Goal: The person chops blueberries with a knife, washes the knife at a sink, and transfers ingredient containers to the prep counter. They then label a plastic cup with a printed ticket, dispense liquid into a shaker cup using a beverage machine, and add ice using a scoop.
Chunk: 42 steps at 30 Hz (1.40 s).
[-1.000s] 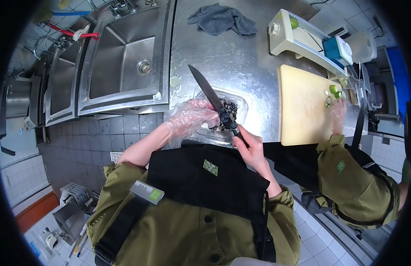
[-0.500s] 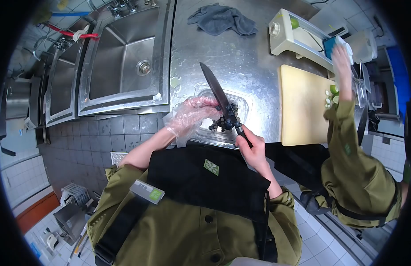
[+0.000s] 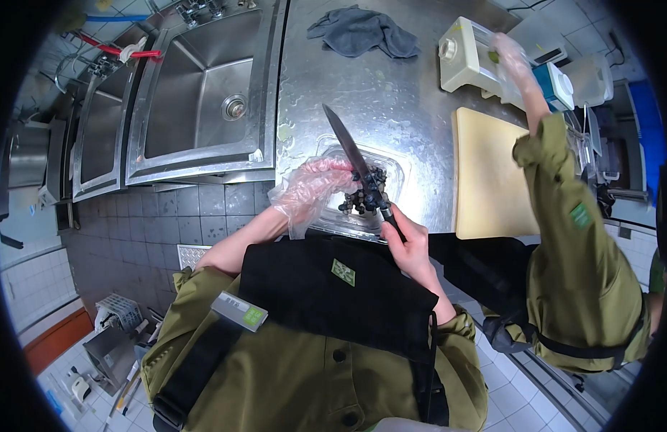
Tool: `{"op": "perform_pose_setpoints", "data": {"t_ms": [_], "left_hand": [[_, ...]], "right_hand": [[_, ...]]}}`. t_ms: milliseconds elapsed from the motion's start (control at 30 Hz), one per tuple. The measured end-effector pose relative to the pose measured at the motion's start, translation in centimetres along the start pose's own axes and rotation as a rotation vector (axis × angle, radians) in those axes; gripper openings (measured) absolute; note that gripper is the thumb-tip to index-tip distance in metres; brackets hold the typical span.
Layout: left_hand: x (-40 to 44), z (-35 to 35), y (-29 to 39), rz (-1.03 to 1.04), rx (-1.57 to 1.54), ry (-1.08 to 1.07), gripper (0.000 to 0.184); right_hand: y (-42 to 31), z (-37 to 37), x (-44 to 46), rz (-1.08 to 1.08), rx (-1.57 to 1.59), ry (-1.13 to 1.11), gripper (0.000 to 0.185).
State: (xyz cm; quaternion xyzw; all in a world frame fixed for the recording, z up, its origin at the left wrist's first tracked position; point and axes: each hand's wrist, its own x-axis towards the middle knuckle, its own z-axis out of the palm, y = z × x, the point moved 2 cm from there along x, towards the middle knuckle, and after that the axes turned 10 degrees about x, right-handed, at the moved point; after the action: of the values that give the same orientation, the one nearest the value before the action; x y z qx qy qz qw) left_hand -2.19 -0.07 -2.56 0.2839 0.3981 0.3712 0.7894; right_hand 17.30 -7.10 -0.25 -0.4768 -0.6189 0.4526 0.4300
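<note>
Steel worktop point(image 3: 391, 90): the shared work surface; the person stands against its near edge, apparently to bring both hands close in over their work.
Sink point(image 3: 186, 93): set to the left of the worktop, its drain visible.
Co-worker point(image 3: 564, 187): at the right, one arm extended to the appliance, where the hand meets a small green item.
Cutting board point(image 3: 492, 180): flat on the worktop, between the clear tray and the co-worker, seemingly within the latter's reach.
Appliance point(image 3: 452, 54): pale, long-bodied, beyond the cutting board; its exact type cannot be told.
Grey cloth point(image 3: 362, 30): crumpled toward the far edge, well apart from the blade.
Clear tray point(image 3: 403, 169): directly before the person, beneath both hands, presumably placed to catch loose bits.
Knife point(image 3: 344, 137): slanted over the clear tray, tip pointing away and leftward, which plausibly keeps the point off the body.
Left hand point(image 3: 312, 186): in a clear plastic glove, fingers curled beside the blade; whether they pinch anything cannot be told.
Right hand point(image 3: 407, 243): ungloved, closed firmly around the handle, apparently to steady the blade's angle.
Dark pieces point(image 3: 356, 201): clustered within the clear tray's outline, some against the blade near its handle.
</note>
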Motion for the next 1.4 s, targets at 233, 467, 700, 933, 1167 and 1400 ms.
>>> {"op": "perform_pose_setpoints", "data": {"t_ms": [233, 467, 700, 933, 1167, 1400], "left_hand": [[-0.4, 0.5, -0.8, 0.005, -0.008, 0.037, 0.019], [-0.7, -0.4, 3.2, -0.052, 0.239, -0.09, 0.024], [3.8, -0.3, 0.1, 0.692, 1.423, -0.148, 0.02], [6.8, 3.4, -3.0, 0.331, 1.936, -0.298, 0.016], [6.9, 0.9, -2.1, 0.286, 2.021, -0.388, 0.014], [5.3, 2.0, -0.2, 0.24, 1.581, -0.353, 0.027]], "right_hand": [[-0.7, 1.5, 0.9, -0.155, -0.167, 0.018, 0.035], [0.3, 0.8, 0.5, -0.239, -0.205, 0.063, 0.036], [1.8, -0.4, -0.6, 0.034, 0.002, 0.137, 0.031], [1.6, -0.6, -0.6, 0.081, 0.103, 0.2, 0.031], [1.8, -1.0, -1.1, 0.059, 0.156, 0.217, 0.032], [2.3, -0.9, -1.1, 0.087, 0.21, 0.192, 0.034]]}}
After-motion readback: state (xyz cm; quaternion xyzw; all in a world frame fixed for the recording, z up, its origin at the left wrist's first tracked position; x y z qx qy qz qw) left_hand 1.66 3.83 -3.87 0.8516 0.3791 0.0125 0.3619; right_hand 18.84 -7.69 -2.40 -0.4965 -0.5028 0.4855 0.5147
